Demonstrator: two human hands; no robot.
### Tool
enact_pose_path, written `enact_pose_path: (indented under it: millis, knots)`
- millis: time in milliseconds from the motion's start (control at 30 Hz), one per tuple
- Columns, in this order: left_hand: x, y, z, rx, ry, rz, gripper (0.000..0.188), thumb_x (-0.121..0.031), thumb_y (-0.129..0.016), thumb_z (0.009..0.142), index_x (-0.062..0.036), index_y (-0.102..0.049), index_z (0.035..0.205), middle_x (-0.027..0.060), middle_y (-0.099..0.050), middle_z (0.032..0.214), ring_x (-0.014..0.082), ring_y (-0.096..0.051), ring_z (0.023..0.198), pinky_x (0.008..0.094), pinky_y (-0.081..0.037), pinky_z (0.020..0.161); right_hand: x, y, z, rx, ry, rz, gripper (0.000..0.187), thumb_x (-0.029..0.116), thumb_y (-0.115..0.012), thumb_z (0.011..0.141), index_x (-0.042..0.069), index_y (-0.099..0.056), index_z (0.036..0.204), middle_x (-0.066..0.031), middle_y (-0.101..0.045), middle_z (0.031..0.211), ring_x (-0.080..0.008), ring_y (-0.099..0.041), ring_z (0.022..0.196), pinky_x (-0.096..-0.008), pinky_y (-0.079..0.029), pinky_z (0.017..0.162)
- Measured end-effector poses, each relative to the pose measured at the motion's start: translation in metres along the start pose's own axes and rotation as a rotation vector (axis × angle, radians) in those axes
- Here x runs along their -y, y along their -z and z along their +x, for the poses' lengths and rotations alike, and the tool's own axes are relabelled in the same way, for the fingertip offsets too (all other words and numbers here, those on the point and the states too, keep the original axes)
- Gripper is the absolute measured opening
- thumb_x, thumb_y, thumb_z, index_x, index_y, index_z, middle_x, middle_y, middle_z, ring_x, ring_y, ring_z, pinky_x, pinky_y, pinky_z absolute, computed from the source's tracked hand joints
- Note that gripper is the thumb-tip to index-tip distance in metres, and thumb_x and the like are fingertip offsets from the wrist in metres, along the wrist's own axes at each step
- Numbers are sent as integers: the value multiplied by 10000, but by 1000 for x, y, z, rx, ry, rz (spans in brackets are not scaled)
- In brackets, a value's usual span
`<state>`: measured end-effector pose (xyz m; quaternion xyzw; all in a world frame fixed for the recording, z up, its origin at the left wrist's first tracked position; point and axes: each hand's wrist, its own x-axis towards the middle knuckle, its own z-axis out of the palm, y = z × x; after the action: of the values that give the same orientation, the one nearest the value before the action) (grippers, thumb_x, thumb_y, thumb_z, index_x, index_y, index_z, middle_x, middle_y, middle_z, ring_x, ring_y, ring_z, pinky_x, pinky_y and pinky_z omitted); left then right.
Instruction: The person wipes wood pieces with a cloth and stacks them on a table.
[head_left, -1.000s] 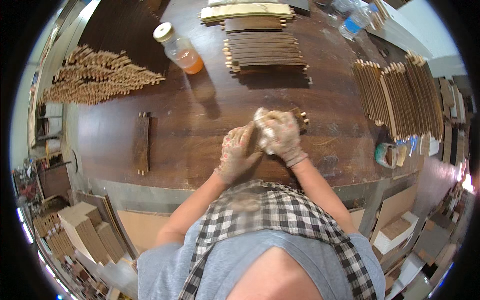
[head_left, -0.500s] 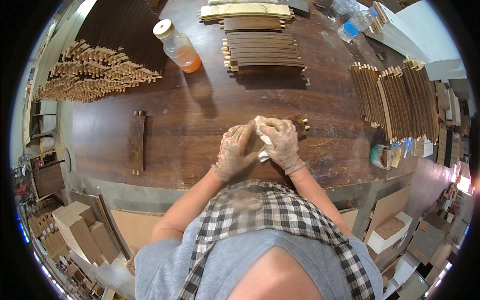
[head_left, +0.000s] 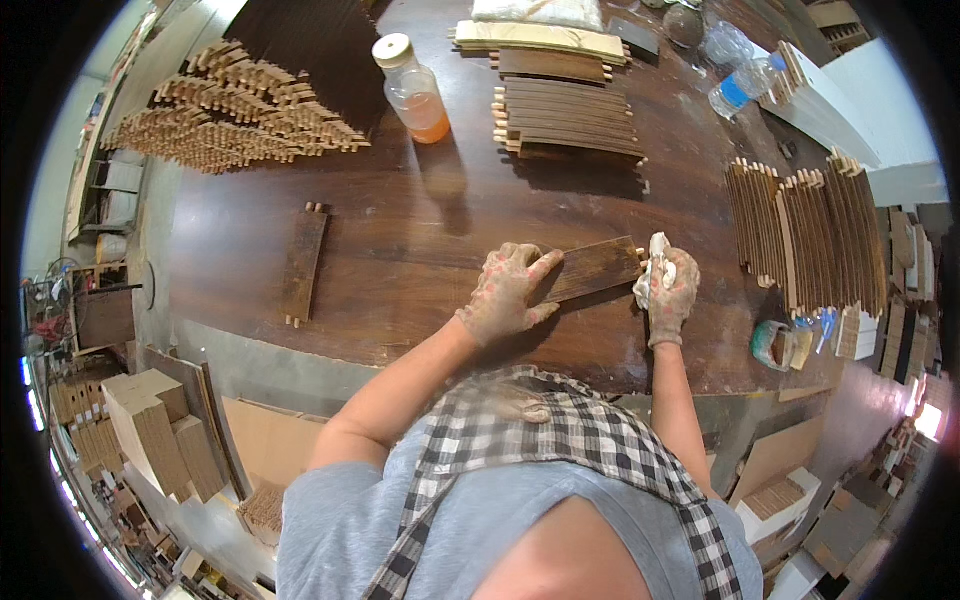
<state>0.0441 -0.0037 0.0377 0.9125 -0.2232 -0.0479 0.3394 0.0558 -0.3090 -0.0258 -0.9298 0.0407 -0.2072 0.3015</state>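
Dark wooden slat (head_left: 600, 270) lies on the brown table (head_left: 400, 290), directly in front of the person. Gloved left hand (head_left: 512, 292) pinches its nine o'clock end between fingers and thumb. Gloved right hand (head_left: 674, 298) is bunched around a white cloth (head_left: 656, 270) at the pegged three o'clock end; cloth-to-peg contact cannot be determined. From the left hand, a second slat (head_left: 305, 265) lies at nine o'clock, a lidded jar (head_left: 413, 95) at eleven.
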Motion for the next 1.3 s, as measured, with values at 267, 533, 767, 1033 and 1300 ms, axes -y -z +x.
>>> enact_pose_path:
  millis: [267,533,767,1033,1300]
  knots:
    - [72,79,-114,-529,335,193,713,-153,-837,759,-81,-556,1411,156,-498,1317,310,-474,1234,427,-415,1075,4,7,-6,25,82,-40,265,106,-739,867,85,-669,1122,-93,-657,1157,-288,-589,1123,-420,-448,1014]
    - [161,141,-207,-684,651,579,687,-183,-834,780,-75,-546,1394,226,-532,1284,395,-507,1185,469,-442,1015,-4,3,-1,29,98,-28,266,67,-726,860,87,-665,1118,-95,-655,1147,-293,-592,1114,-425,-456,1001]
    - [150,136,-191,-476,902,553,858,-341,-852,742,-126,-465,1477,193,-518,1385,401,-502,1242,501,-432,1043,-6,2,-2,9,88,-31,237,71,-737,864,91,-672,1091,-89,-654,1129,-283,-595,1080,-415,-464,975]
    - [143,160,-161,-195,1102,634,982,-471,-844,719,-144,-397,1530,121,-511,1441,389,-508,1273,482,-443,1035,-5,0,-2,15,58,0,260,64,-733,850,86,-668,1100,-92,-653,1151,-285,-579,1129,-420,-442,1017]
    - [157,140,-194,-663,778,461,857,-230,-839,770,-108,-421,1508,210,-514,1384,391,-513,1242,480,-442,1050,-2,2,-2,13,73,-20,254,62,-737,838,79,-672,1082,-93,-656,1147,-285,-587,1119,-423,-454,1002]
